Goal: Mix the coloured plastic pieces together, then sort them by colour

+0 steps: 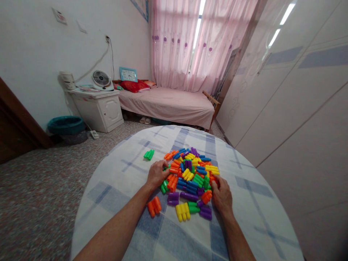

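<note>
A heap of bullet-shaped plastic building blocks in orange, yellow, green, blue and purple lies on the round table. My left hand is at the heap's left edge, its fingers curled round a mostly hidden green building block. On the right edge my right hand has thumb and fingers bent about an orange building block, partly covered. Nearest me are a yellow block, a purple block and, off to the left, an orange block. A lone green block lies beyond my left hand.
A checked cloth covers the table. Past it stand a bed with a pink sheet, a white cabinet bearing a fan, and a teal bin. White wardrobe doors line the right side.
</note>
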Action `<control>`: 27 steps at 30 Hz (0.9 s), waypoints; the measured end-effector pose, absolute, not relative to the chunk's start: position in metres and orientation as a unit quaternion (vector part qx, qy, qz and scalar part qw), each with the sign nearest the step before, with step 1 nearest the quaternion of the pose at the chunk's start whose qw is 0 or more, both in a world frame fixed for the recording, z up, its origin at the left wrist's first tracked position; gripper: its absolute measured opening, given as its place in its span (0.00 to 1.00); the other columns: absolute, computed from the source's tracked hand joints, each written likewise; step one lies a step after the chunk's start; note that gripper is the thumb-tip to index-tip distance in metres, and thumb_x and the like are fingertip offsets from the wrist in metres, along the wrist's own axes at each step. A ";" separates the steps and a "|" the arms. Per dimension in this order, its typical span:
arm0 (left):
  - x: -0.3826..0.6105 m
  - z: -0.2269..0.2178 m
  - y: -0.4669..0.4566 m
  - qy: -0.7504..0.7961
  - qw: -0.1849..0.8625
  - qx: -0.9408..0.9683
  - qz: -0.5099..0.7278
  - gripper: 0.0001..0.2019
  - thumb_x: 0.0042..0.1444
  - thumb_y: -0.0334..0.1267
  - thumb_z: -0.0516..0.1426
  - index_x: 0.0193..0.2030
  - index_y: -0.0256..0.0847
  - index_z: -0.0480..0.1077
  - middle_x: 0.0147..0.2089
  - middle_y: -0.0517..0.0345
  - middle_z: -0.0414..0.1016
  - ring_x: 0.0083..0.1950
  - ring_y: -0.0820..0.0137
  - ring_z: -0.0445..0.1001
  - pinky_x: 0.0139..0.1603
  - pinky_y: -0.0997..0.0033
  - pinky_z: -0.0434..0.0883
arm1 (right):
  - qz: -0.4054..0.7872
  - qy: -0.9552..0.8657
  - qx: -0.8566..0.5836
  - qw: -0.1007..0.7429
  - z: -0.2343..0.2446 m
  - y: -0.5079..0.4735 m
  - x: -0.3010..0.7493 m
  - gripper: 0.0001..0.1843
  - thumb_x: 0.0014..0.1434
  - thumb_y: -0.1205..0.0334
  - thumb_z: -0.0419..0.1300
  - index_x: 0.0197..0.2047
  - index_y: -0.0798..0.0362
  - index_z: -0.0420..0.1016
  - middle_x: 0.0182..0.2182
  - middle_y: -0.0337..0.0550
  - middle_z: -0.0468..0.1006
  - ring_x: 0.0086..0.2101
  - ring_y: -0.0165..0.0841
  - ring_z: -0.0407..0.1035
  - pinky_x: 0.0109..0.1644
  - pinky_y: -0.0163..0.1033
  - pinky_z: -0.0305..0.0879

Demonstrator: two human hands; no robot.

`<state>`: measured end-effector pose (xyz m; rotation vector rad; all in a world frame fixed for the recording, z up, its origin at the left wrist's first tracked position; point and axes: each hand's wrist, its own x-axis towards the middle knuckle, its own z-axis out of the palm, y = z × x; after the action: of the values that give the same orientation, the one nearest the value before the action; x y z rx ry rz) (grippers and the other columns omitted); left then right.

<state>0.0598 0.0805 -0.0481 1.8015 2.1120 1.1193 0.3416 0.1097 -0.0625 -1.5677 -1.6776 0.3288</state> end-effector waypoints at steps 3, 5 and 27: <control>0.059 -0.044 0.078 0.698 0.057 0.621 0.352 0.07 0.50 0.37 0.58 0.37 0.42 0.70 0.37 0.58 0.75 0.41 0.68 0.72 0.45 0.67 0.66 | 0.130 -0.663 -0.621 0.398 -0.062 0.109 0.341 0.26 0.57 0.50 0.45 0.49 0.57 0.71 0.47 0.52 0.72 0.47 0.41 0.65 0.53 0.47 0.58; 0.057 -0.042 0.077 0.686 0.047 0.647 0.329 0.10 0.49 0.41 0.60 0.38 0.42 0.71 0.39 0.57 0.74 0.43 0.66 0.71 0.46 0.66 0.65 | 0.130 -0.664 -0.621 0.396 -0.061 0.109 0.341 0.27 0.56 0.50 0.44 0.49 0.57 0.71 0.46 0.53 0.72 0.47 0.41 0.65 0.53 0.47 0.58; 0.002 -0.041 0.080 0.778 -0.131 0.423 0.445 0.17 0.55 0.43 0.55 0.51 0.41 0.68 0.49 0.49 0.71 0.51 0.60 0.69 0.53 0.60 0.67 | 0.132 -0.666 -0.618 0.396 -0.062 0.110 0.341 0.26 0.57 0.51 0.44 0.49 0.57 0.70 0.46 0.52 0.72 0.47 0.41 0.65 0.54 0.47 0.58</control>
<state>0.0023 0.0801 -0.0408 1.4539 2.6728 1.5281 0.3415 0.1099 -0.0622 -1.5669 -1.6872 0.3336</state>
